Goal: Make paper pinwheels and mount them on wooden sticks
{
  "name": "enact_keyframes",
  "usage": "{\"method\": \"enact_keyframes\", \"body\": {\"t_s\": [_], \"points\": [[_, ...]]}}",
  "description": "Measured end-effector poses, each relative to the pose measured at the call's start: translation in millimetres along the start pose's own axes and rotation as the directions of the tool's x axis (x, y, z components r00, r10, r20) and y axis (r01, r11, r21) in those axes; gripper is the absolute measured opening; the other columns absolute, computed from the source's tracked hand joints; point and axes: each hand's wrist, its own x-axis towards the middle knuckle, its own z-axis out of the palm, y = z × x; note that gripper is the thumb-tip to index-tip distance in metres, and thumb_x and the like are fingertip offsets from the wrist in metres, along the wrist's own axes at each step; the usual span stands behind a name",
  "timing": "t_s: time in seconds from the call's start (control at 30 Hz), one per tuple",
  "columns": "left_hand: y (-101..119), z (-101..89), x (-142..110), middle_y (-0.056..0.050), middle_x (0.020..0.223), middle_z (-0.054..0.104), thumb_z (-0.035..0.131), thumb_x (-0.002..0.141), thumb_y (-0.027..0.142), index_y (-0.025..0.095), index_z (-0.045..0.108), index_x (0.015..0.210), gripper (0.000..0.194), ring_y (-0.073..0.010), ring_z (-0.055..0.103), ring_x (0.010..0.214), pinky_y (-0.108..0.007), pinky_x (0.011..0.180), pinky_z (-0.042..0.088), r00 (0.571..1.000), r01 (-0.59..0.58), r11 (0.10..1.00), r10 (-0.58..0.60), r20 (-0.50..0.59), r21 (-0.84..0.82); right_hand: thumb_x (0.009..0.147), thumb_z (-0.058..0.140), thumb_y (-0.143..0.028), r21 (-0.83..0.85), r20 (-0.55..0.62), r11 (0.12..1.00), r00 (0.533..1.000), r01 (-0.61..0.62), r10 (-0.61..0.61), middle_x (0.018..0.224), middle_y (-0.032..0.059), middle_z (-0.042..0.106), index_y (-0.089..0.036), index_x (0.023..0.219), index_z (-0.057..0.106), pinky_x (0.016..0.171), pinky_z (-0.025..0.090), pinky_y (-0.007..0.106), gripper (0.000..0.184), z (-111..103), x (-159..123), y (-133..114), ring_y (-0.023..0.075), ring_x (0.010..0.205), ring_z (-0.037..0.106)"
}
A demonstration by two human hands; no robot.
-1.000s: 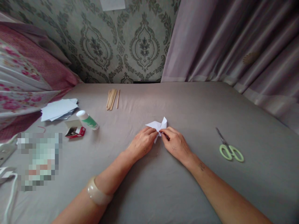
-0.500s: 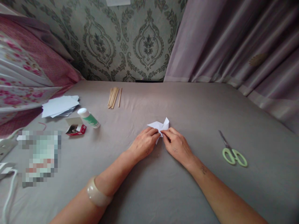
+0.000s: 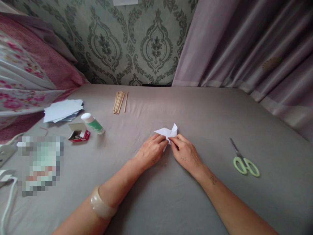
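A folded white paper pinwheel (image 3: 165, 132) lies low over the cloth in the middle of the view, its pointed corners sticking out beyond my fingers. From the left, my left hand (image 3: 153, 148) pinches it near its centre. My right hand (image 3: 185, 150) closes thumb and fingers on the opposite side, its fingertips almost meeting those of the left. Both sets of fingertips cover the pinwheel's centre, so whatever lies between them there is hidden.
Green-handled scissors (image 3: 245, 164) lie at right. Several wooden sticks (image 3: 119, 102) rest toward the back. At left are a glue stick (image 3: 93, 124), a small open red box (image 3: 79, 134), stacked white paper (image 3: 64, 110), a blurred packet (image 3: 44, 164) and a white cable (image 3: 10, 202).
Both hands keep their pinch on the paper pinwheel with hardly any movement. The whole view has shifted very slightly.
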Motion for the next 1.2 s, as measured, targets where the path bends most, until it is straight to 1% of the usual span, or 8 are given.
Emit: {"method": "enact_keyframes", "body": {"t_s": [0.17,0.4,0.6,0.7,0.8,1.0,1.1,1.2], "points": [[0.7,-1.5,-0.6,-0.011,0.105,0.064,0.043,0.089,0.010,0.014,0.061,0.110,0.028,-0.0224,0.056,0.105,-0.040,0.092,0.050,1.000,0.003,1.000,-0.003,-0.008,-0.016,0.093,0.042,-0.018,-0.007,0.000,1.000,1.000,0.008,-0.008,0.097,0.0093,0.065,-0.018,0.107,0.067,0.083,0.048,0.030,0.028,0.7,-0.3,0.9,0.0196,0.090,0.063],[0.3,0.4,-0.6,-0.012,0.104,0.064,0.044,0.089,0.010,0.013,0.061,0.111,0.028,-0.0226,0.056,0.104,-0.040,0.091,0.050,1.000,0.005,1.000,-0.005,-0.020,-0.013,0.093,0.041,-0.017,-0.038,0.006,0.999,1.000,0.018,-0.018,0.096,0.0092,0.064,-0.018,0.107,0.067,0.080,0.049,0.031,0.029,0.5,0.2,0.5,0.0198,0.089,0.062],[0.2,0.6,-1.0,-0.012,0.105,0.064,0.044,0.089,0.010,0.012,0.061,0.111,0.028,-0.0230,0.056,0.105,-0.039,0.092,0.050,1.000,0.008,1.000,-0.009,-0.012,-0.008,0.094,0.039,-0.016,-0.076,0.036,0.997,0.999,0.011,-0.008,0.094,0.0093,0.063,-0.016,0.103,0.067,0.079,0.048,0.030,0.029,-1.8,0.2,-3.4,0.0200,0.087,0.062],[0.1,0.3,-1.2,-0.012,0.105,0.064,0.045,0.089,0.010,0.010,0.061,0.111,0.027,-0.0234,0.056,0.106,-0.039,0.092,0.050,1.000,0.008,1.000,-0.008,-0.007,-0.005,0.094,0.038,-0.016,-0.110,0.047,0.993,0.999,0.030,-0.025,0.094,0.0093,0.062,-0.017,0.105,0.066,0.077,0.048,0.029,0.031,-2.3,0.2,-3.9,0.0195,0.086,0.062],[0.2,0.6,-1.0,-0.012,0.104,0.064,0.044,0.089,0.009,0.012,0.061,0.110,0.028,-0.0226,0.056,0.106,-0.039,0.092,0.050,1.000,0.005,1.000,-0.005,-0.016,-0.009,0.094,0.037,-0.016,-0.150,0.060,0.988,0.998,0.046,-0.037,0.095,0.0095,0.062,-0.018,0.108,0.065,0.074,0.048,0.029,0.032,-2.2,0.0,-4.1,0.0192,0.085,0.062],[1.1,-0.2,-1.3,-0.011,0.105,0.064,0.044,0.088,0.009,0.014,0.061,0.110,0.028,-0.0223,0.056,0.106,-0.039,0.092,0.050,1.000,0.005,1.000,-0.005,-0.022,-0.026,0.094,0.038,-0.016,-0.229,0.103,0.973,0.995,0.033,-0.009,0.100,0.0099,0.062,-0.019,0.111,0.064,0.071,0.046,0.029,0.032,-4.9,0.7,-8.4,0.0197,0.085,0.062],[1.2,-0.5,-2.2,-0.011,0.105,0.064,0.044,0.089,0.009,0.015,0.062,0.110,0.028,-0.0223,0.056,0.106,-0.038,0.093,0.050,1.000,0.006,1.000,-0.006,-0.023,-0.030,0.093,0.040,-0.016,-0.275,0.115,0.961,0.993,0.029,0.003,0.100,0.0103,0.062,-0.019,0.109,0.065,0.071,0.045,0.030,0.030,-9.7,3.3,-12.0,0.0215,0.089,0.061],[0.6,-0.1,-3.3,-0.011,0.109,0.064,0.044,0.089,0.010,0.015,0.061,0.111,0.029,-0.0226,0.056,0.108,-0.039,0.094,0.049,0.999,0.007,0.999,-0.008,-0.034,-0.038,0.091,0.043,-0.014,-0.303,0.123,0.951,0.992,0.058,-0.022,0.100,0.0108,0.062,-0.019,0.105,0.067,0.077,0.045,0.032,0.028,-14.2,6.7,-14.1,0.0235,0.097,0.058]]}}
